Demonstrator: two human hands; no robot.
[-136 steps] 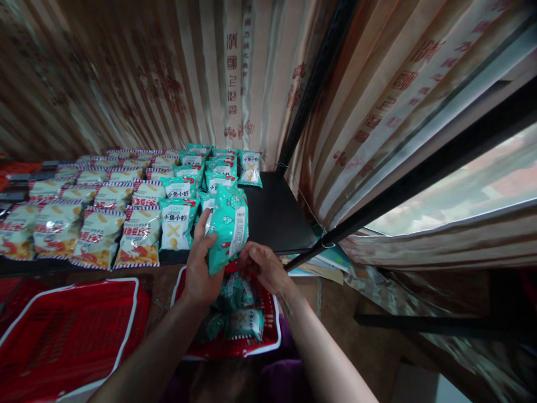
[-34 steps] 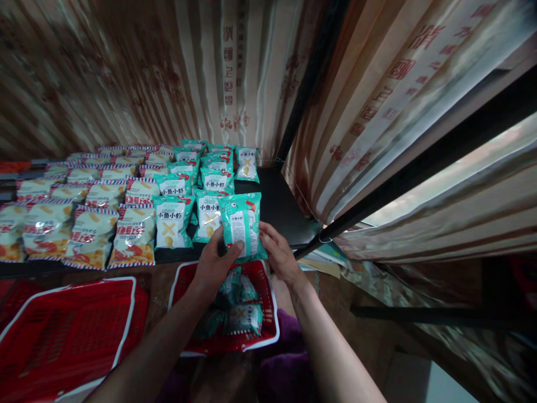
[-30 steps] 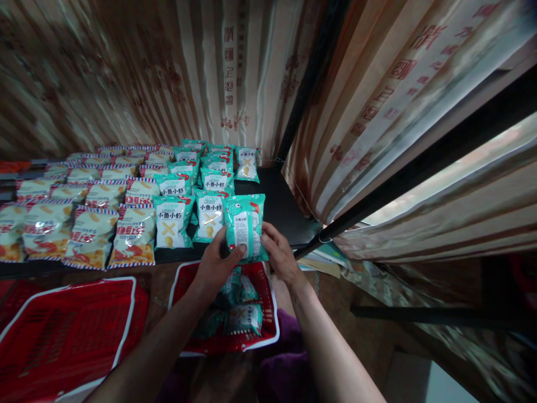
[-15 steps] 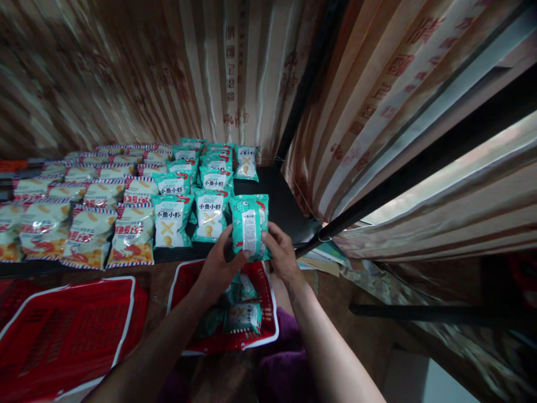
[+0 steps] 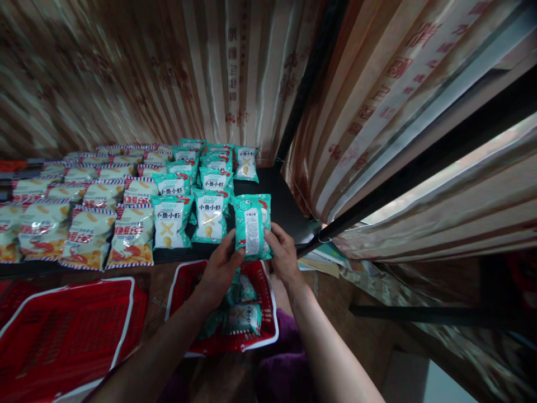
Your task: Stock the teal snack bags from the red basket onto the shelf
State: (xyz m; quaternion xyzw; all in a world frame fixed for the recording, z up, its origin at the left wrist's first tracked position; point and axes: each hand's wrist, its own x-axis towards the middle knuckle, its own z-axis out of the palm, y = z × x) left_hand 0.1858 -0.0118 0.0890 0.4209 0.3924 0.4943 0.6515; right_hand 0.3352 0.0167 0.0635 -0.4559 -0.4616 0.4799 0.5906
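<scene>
Between my two hands is a teal snack bag [image 5: 252, 226], upright, its printed label side turned toward me. My left hand [image 5: 220, 271] grips its lower left edge with the thumb in front. On the right edge, my right hand [image 5: 283, 252] has its thumb on the front and the other fingers behind, out of sight. Below them sits a red basket [image 5: 271, 302] with a white rim, holding several teal bags [image 5: 242, 318]. Rows of matching teal bags [image 5: 210, 215] stand on the black shelf [image 5: 285, 196], just behind and left of my hands.
Several cream snack bags [image 5: 131, 235] with striped edges fill the shelf's left side. A second red basket [image 5: 62, 330] is at lower left. A black metal post [image 5: 308, 84] and a slanting bar [image 5: 403, 173] frame the right side, with patterned curtains [image 5: 168, 67] behind.
The held bag has shifted very slightly to the right along with both hands. The shelf rows and baskets look the same.
</scene>
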